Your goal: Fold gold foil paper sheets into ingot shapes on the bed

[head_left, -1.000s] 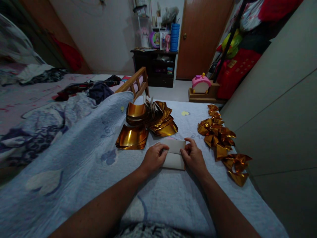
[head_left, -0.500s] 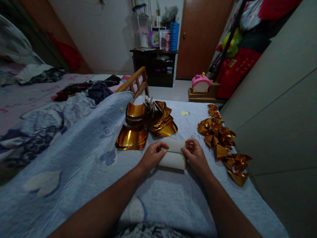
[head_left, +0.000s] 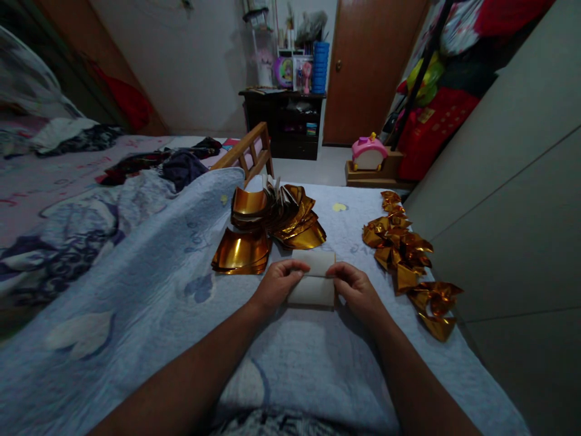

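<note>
A sheet of paper [head_left: 312, 292], pale on the side facing me, lies low over the bed in front of me with a crease running across its middle. My left hand [head_left: 282, 280] pinches its left edge at the crease between thumb and fingers. On the opposite edge, my right hand [head_left: 351, 281] pinches the paper at the same height. Just beyond, to the left, spreads a fanned pile of shiny gold paper sheets [head_left: 242, 249]. Folded gold paper pieces [head_left: 402, 245] lie in a row along the bed's right side.
A light blue quilt [head_left: 318, 369] covers the bed under my arms. Its left part rises toward a wooden rail [head_left: 245, 154]. Rumpled clothes [head_left: 181, 168] lie on another bed at left. A pale panel [head_left: 512, 230] stands along the right side. Beyond are a dark cabinet [head_left: 281, 130] and a pink toy [head_left: 368, 152].
My right hand has shifted a little left, and its fingers have closed in at the crease. The paper has moved slightly left and away from me. Its upper part now shows flatter.
</note>
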{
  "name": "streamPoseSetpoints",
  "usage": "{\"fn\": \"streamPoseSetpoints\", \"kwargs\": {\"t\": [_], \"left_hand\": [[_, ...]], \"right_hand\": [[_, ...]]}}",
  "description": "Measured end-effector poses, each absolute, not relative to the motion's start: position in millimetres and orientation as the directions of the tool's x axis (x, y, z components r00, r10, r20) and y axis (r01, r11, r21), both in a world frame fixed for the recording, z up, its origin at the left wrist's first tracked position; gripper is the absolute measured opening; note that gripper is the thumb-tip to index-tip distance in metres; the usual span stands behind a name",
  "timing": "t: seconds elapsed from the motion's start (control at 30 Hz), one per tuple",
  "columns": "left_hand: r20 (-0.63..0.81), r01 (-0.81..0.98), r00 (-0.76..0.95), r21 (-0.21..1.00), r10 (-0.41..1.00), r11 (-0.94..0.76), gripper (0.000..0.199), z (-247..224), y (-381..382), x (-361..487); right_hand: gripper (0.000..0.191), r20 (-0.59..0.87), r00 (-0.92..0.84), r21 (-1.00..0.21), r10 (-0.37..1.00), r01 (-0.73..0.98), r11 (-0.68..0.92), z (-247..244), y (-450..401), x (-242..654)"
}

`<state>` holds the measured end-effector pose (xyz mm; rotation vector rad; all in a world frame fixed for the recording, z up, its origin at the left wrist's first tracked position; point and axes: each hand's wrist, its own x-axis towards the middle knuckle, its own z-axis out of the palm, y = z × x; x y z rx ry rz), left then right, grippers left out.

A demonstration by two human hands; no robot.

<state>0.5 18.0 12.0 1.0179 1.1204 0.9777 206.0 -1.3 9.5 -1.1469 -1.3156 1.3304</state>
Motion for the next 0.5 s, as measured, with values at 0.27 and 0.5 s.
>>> {"fn": "streamPoseSetpoints", "kwargs": {"t": [0.27,0.5], "left_hand": [[-0.240,-0.165,0.157,0.950,0.958,0.265,0.026,12.3,19.6,0.7],[-0.265,-0.145,0.111,0.949,0.958,0.279,0.028,14.0,20.1,0.2]], "right_hand": [[0.024,0.138,-0.264,-0.982,0.955,0.086,0.166,7.3,-1.0,205.7],[0.020,0.134,-0.325,-0.987,0.936,0.044,0.157,3.5,-1.6,203.4]]}}
